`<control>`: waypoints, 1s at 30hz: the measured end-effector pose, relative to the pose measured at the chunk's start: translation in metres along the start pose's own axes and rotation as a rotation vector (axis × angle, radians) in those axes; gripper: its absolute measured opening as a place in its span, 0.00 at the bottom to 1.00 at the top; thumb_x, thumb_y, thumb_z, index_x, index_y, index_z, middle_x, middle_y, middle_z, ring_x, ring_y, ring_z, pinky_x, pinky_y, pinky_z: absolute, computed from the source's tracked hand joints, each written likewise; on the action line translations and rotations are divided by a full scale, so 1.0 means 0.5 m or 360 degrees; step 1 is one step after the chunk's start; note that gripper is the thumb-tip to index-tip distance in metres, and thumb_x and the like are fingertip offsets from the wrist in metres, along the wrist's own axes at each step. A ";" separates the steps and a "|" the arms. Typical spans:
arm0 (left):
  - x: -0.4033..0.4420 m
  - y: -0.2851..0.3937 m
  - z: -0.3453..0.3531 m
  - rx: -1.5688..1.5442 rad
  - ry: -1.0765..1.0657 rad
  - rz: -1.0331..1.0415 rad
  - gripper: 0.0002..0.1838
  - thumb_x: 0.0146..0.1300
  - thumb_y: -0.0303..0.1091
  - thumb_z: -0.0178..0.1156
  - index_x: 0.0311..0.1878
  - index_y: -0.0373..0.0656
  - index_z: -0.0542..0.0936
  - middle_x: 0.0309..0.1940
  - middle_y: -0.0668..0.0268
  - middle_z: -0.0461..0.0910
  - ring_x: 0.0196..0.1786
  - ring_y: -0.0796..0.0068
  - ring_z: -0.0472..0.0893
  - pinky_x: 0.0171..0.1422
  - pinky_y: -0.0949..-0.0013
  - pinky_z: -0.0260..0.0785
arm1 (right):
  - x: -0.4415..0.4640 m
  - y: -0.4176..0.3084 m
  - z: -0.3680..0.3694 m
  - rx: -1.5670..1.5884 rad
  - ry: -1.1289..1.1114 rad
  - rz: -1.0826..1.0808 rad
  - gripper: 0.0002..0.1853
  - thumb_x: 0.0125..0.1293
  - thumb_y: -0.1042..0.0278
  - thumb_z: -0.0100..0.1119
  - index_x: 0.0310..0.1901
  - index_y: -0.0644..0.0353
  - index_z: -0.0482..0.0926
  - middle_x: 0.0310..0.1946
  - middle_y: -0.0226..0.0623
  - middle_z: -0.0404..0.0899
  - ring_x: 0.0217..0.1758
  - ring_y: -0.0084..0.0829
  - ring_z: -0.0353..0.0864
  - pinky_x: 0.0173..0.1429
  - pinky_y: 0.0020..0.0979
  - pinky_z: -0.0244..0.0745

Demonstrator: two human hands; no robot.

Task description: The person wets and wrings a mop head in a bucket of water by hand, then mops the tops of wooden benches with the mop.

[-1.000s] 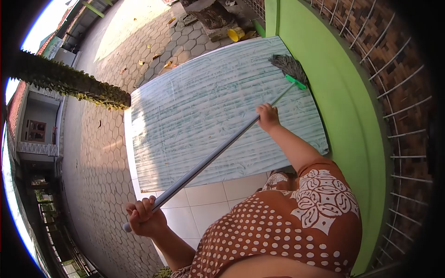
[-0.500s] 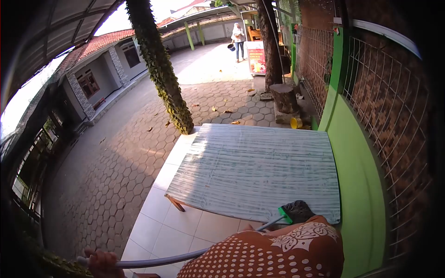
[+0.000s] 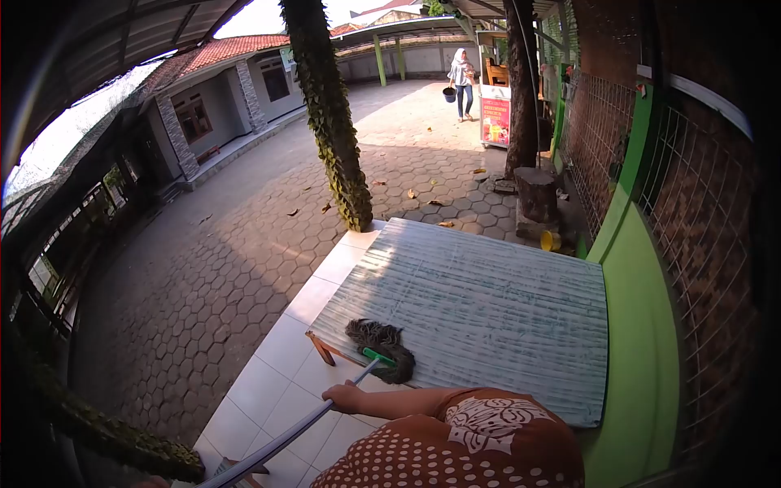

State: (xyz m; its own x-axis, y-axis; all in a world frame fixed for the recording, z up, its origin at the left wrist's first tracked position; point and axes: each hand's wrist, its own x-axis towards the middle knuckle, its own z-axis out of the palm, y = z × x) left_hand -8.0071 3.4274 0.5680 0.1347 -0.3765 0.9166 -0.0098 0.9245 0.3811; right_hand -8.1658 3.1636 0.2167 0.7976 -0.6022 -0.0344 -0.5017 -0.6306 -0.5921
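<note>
My right hand (image 3: 343,397) is closed round the pole of a mop (image 3: 277,443), reaching out from a brown patterned sleeve. At the bottom left edge, my left hand (image 3: 153,482) shows only as a sliver by the pole's end, mostly cut off by the frame. The mop's green clamp (image 3: 378,356) and dark, stringy head (image 3: 381,329) rest on the near left corner of a low platform table (image 3: 488,301). Its top has pale blue-green stripes and looks streaked. A wooden leg (image 3: 322,350) shows under that corner.
White floor tiles (image 3: 281,358) border the platform, with hexagonal paving (image 3: 236,301) beyond. A leafy vine-covered post (image 3: 329,122) stands at the far corner. A green wall (image 3: 643,301) runs along the right. Farther off are a tree stump (image 3: 537,195), a yellow pail (image 3: 551,240) and a person (image 3: 461,81) carrying a bucket.
The mop head has swept left along the platform's near edge, from the right corner to the left one. My right hand has come into view. The view has shifted; the distant person appears nearer.
</note>
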 end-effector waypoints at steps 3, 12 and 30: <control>0.056 -0.050 -0.024 -0.0273 -0.0231 -0.0272 0.06 0.63 0.28 0.45 0.30 0.45 0.61 0.10 0.74 0.55 0.12 0.84 0.51 0.21 0.73 0.50 | -0.116 0.035 -0.040 0.0043 0.0095 0.0129 0.08 0.55 0.62 0.53 0.36 0.52 0.74 0.35 0.36 0.76 0.46 0.38 0.75 0.48 0.47 0.61; -0.107 -0.471 0.186 -0.1351 -0.0073 -0.1347 0.11 0.59 0.35 0.50 0.28 0.47 0.58 0.09 0.67 0.60 0.12 0.74 0.58 0.23 0.66 0.52 | -0.717 0.284 0.015 -0.0399 0.0969 0.1259 0.03 0.48 0.65 0.55 0.26 0.51 0.75 0.26 0.37 0.77 0.35 0.41 0.77 0.38 0.44 0.68; 0.032 -0.261 0.125 -0.0111 0.0337 -0.0562 0.11 0.62 0.30 0.47 0.25 0.48 0.58 0.11 0.74 0.54 0.16 0.82 0.55 0.29 0.72 0.55 | -0.116 0.322 -0.150 -0.0067 0.0718 -0.0016 0.02 0.53 0.68 0.50 0.25 0.48 0.71 0.24 0.27 0.71 0.35 0.32 0.72 0.39 0.43 0.52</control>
State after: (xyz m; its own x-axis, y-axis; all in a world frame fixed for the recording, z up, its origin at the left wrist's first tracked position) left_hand -8.0658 3.2971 0.5403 0.3185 -0.6573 0.6830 0.1399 0.7452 0.6520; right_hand -8.3179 3.0602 0.1836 0.5813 -0.7434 0.3309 -0.5154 -0.6511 -0.5572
